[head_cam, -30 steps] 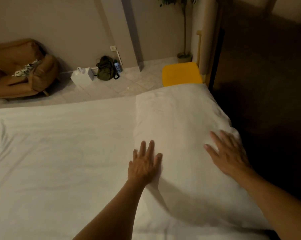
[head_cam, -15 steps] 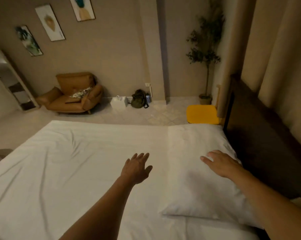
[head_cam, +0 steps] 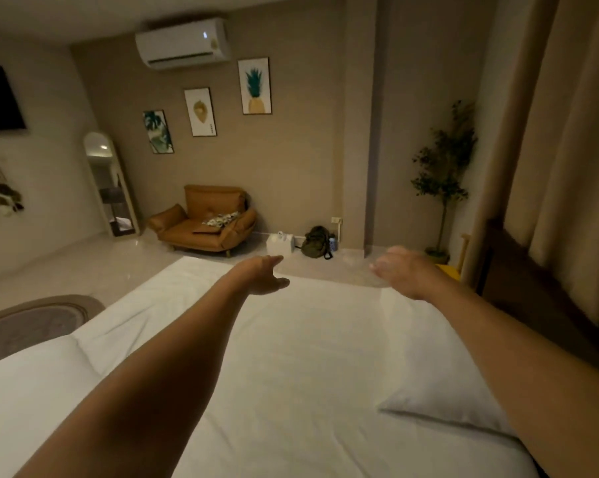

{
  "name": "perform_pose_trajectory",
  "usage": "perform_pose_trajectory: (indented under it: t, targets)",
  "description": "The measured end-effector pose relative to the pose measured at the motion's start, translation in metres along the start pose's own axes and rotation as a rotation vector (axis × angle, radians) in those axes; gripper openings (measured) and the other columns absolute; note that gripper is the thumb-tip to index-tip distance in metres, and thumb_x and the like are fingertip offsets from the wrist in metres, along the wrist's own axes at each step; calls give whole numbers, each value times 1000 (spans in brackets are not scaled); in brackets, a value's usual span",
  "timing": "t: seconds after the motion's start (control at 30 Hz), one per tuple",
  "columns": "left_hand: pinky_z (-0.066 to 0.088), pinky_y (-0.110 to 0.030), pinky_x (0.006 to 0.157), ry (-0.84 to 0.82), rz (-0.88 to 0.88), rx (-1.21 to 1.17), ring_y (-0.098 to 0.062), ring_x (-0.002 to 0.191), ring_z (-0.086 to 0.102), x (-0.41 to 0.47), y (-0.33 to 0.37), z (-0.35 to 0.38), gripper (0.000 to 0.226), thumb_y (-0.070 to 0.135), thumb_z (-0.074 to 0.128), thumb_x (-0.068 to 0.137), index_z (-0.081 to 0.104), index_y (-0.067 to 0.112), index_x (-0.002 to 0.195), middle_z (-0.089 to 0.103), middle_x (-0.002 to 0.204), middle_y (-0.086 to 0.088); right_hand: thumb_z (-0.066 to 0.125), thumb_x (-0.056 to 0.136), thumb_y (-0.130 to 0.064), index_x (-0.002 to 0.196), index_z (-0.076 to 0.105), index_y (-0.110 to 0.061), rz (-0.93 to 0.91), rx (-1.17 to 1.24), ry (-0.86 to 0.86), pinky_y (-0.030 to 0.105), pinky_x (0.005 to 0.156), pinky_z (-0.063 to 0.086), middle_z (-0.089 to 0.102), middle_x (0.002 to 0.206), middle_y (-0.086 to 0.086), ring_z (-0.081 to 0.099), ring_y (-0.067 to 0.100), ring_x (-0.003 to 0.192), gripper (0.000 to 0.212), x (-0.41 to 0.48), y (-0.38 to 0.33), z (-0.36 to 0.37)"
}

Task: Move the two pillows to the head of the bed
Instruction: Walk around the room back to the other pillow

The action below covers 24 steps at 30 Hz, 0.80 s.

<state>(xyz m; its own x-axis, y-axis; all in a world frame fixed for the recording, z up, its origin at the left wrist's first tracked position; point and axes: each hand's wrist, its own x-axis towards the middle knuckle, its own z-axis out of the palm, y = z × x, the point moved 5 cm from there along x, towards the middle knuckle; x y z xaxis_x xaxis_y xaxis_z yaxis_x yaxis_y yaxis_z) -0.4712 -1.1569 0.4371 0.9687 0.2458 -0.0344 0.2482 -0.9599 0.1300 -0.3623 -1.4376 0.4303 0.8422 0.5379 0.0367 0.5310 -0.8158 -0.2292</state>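
Observation:
A white pillow (head_cam: 425, 360) lies flat on the white bed (head_cam: 274, 357), along its right side against the dark wooden headboard (head_cam: 532, 305). At the bed's near left corner sits a second white, puffy shape (head_cam: 32, 391) that looks like another pillow, partly cut off by the frame. My left hand (head_cam: 263, 277) hovers over the far middle of the bed, fingers apart and holding nothing. My right hand (head_cam: 405, 274) is blurred, raised above the far end of the right pillow, also holding nothing. My right forearm crosses over that pillow.
A brown armchair (head_cam: 205, 222), a white box (head_cam: 280, 243) and a dark backpack (head_cam: 315, 242) stand by the far wall. A potted plant (head_cam: 443, 188) and a yellow stool (head_cam: 449, 270) are at the far right corner. A round rug (head_cam: 32, 322) lies left of the bed.
Both hands have lifted off the right pillow and now reach forward in the air. The view has tilted up toward the far wall. The pillow stays by the headboard.

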Motion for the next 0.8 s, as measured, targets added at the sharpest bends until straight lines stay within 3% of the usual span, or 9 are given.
perform_pose_trajectory:
  t: [0.1, 0.2, 0.27, 0.6, 0.8]
  targets:
    - [30, -41, 115, 0, 7, 22, -29, 145, 32, -30, -20, -11, 76, 49, 56, 94, 23, 22, 157, 29, 161, -8, 11, 66, -88, 131, 54, -25, -14, 33, 1, 45, 107, 35, 45, 143, 2, 41, 24, 130, 100, -26, -38, 1]
    - [28, -41, 117, -27, -3, 27, -29, 147, 28, -54, -35, -11, 76, 49, 55, 95, 20, 23, 157, 20, 164, -7, 29, 87, -71, 141, 46, -27, 7, 69, 10, 43, 112, 29, 27, 157, -3, 30, 23, 140, 72, -57, -75, -5]
    - [28, -42, 117, -53, -14, 26, -29, 148, 26, -65, -45, -8, 76, 50, 54, 95, 19, 24, 158, 16, 165, -6, 36, 92, -63, 143, 42, -25, -1, 70, 4, 40, 112, 29, 22, 159, -3, 29, 23, 141, 64, -61, -89, -2]
    - [29, -42, 116, -118, -129, 45, -29, 147, 26, -134, -107, 30, 76, 50, 55, 94, 18, 28, 157, 15, 165, -3, 39, 91, -63, 142, 43, -26, -127, 50, -80, 45, 107, 36, 29, 156, -2, 36, 24, 137, 63, -76, -155, 44]
    - [33, -43, 114, -47, -293, 56, -29, 142, 36, -219, -146, -16, 76, 56, 53, 92, 24, 28, 156, 36, 157, -7, 37, 89, -68, 143, 41, -29, -218, 69, -63, 44, 107, 34, 32, 155, 0, 36, 25, 137, 67, -112, -216, 21]
